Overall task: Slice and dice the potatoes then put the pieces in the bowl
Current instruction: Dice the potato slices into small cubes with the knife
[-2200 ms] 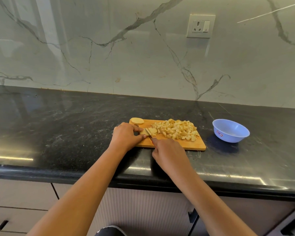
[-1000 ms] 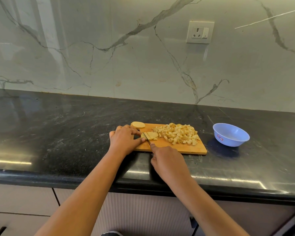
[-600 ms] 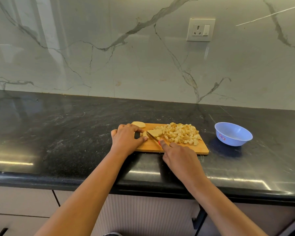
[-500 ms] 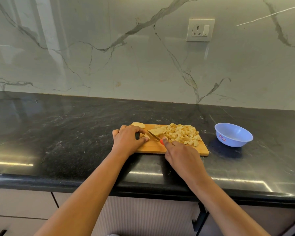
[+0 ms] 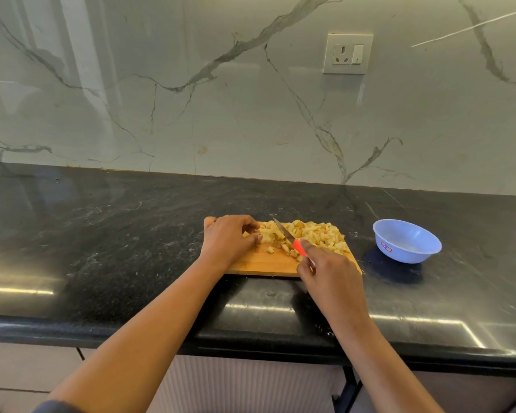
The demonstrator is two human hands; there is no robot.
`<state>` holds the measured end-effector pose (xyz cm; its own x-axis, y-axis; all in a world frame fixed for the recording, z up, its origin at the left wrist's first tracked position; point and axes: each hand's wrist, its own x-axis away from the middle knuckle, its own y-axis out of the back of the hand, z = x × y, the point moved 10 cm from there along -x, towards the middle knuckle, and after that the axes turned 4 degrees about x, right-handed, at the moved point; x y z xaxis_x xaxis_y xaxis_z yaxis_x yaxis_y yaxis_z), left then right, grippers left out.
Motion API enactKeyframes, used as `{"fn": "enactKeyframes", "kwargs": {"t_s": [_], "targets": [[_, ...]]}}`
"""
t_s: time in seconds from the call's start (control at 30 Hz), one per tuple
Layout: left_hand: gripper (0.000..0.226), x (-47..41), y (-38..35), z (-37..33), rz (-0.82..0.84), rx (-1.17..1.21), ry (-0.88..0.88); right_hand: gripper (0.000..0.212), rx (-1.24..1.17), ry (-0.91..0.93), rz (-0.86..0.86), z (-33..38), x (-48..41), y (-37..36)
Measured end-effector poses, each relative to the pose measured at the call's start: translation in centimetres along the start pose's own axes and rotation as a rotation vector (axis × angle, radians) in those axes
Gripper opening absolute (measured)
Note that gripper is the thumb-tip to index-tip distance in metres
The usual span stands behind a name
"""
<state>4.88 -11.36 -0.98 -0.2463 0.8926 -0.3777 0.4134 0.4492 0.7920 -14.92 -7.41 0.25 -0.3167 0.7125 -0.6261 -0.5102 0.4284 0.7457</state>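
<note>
A wooden cutting board (image 5: 265, 262) lies on the black counter. A heap of diced potato (image 5: 320, 235) covers its right half, and a few loose cubes (image 5: 283, 247) lie near the middle. My left hand (image 5: 228, 241) pinches a small clump of potato pieces (image 5: 267, 235) at the board's left end. My right hand (image 5: 329, 272) grips a knife with a red handle (image 5: 299, 247). Its blade (image 5: 283, 231) points up and left, between the clump and the heap. An empty light-blue bowl (image 5: 405, 241) stands to the right of the board.
The black stone counter (image 5: 116, 248) runs wide to the left, with its front edge near my forearms. A marble backsplash carries a wall socket (image 5: 347, 53). Cabinet fronts sit under the counter.
The flat potato slice by my left fingers is now cut into small cubes. The knife has shifted right, showing its red handle. The round slice at the board's far left corner is no longer in sight.
</note>
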Motion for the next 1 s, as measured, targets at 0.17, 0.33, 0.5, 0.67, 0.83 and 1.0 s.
{"fn": "enactKeyframes", "kwargs": {"t_s": [0.17,0.33,0.5,0.67,0.83,1.0], "targets": [[0.024,0.2,1.2,1.6,-0.049,0.086,0.037,0.038,-0.033,-0.041,0.000,-0.3,-0.1,0.1],[0.023,-0.5,3.4,5.5,-0.179,0.226,0.126,0.038,-0.034,-0.066,-0.002,-0.5,-0.2,0.3],[0.048,-2.2,1.8,6.2,0.003,0.060,0.126,0.037,-0.038,-0.030,-0.009,0.2,-0.3,0.0],[0.050,-3.4,-0.4,5.3,0.143,-0.050,0.090,0.037,-0.034,-0.024,-0.017,-0.1,-0.5,-0.3],[0.051,-3.6,0.0,5.7,0.128,0.036,0.115,0.037,-0.107,0.015,-0.024,0.1,-0.4,-0.1],[0.052,-2.9,1.9,5.8,-0.006,0.215,0.111,0.037,-0.127,0.154,0.041,1.3,0.2,-0.5]]}}
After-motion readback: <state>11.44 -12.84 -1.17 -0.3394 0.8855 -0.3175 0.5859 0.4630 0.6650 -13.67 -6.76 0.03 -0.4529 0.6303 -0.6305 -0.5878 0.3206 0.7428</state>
